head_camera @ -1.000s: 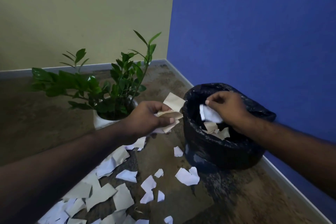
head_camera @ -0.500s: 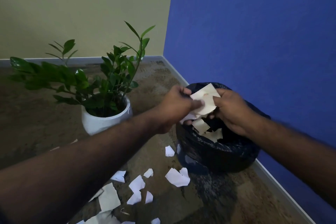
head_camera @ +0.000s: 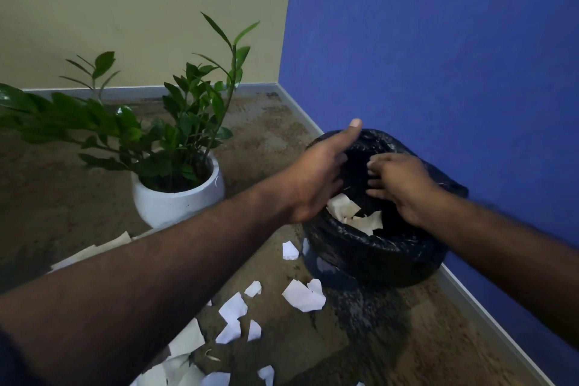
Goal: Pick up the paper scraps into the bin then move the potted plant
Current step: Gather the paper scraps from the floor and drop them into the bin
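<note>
A: Where did things stand over the bin (head_camera: 372,247)?

B: Both hands were above its mouth with nothing in them. The left hand (head_camera: 316,178) was spread flat, thumb pointing up past the rim; the right hand (head_camera: 401,185) had its fingers loosely splayed and pointing down into the black liner. A few scraps lay inside the bin (head_camera: 354,213), just under the hands.

A: And the rest of the paper?

B: Plenty remained on the floor (head_camera: 407,341) — a larger white scrap (head_camera: 302,296) just beside the bin's base, a small one (head_camera: 289,250) touching or nearly touching the liner, and a scatter of torn pieces (head_camera: 233,310) nearer the person, partly hidden under the left forearm.

A: How would they handle?

B: My guess was light, thin and limp — flat against the floor, so a fingertip would have had to slide under an edge or pinch a raised corner. Gathering several into a loose bunch looked easier than lifting them singly, and a loosely held one could have fluttered off.

A: The potted plant?

B: The potted plant (head_camera: 178,194) stood on the floor left of the bin, apart from it, in a rounded white pot. It looked smooth, probably heavy and breakable. I judged the place to take hold was the pot's sides or under its belly with two hands — never the stems, which would bend
</note>
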A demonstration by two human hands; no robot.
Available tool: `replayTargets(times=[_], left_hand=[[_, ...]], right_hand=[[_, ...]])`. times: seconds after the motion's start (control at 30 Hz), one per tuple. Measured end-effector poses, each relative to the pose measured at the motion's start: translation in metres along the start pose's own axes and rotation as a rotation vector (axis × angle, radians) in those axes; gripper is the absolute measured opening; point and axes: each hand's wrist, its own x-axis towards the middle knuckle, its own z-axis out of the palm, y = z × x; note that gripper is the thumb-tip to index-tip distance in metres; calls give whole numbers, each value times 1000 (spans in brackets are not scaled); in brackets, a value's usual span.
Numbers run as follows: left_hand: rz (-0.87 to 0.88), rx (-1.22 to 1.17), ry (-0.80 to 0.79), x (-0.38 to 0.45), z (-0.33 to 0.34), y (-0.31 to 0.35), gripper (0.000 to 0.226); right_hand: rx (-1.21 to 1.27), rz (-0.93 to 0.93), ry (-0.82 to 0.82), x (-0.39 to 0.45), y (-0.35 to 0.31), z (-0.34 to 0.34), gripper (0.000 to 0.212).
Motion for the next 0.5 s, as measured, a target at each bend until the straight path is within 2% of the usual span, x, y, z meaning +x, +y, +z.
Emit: replayTargets(times=[0.07, 0.17, 0.3, 0.4, 0.5], left_hand=[[68, 54, 48, 1, -8, -6, 34], [189, 90, 224, -4, -23, -12, 8], [323, 187, 389, -28, -50, -17, 9], [273, 314, 446, -54, -80, -32, 7], [130, 536, 450, -88, -115, -56, 5]], right_hand=[[-21, -51, -13, -6, -3, 7, 14], [-71, -178, -25, -18, -6, 20, 12], [-196, -485, -20, -36, -10, 38, 7], [-244, -758, -85, -59, -5, 54, 6], [-280, -981, -245, -94, 15, 74, 5]])
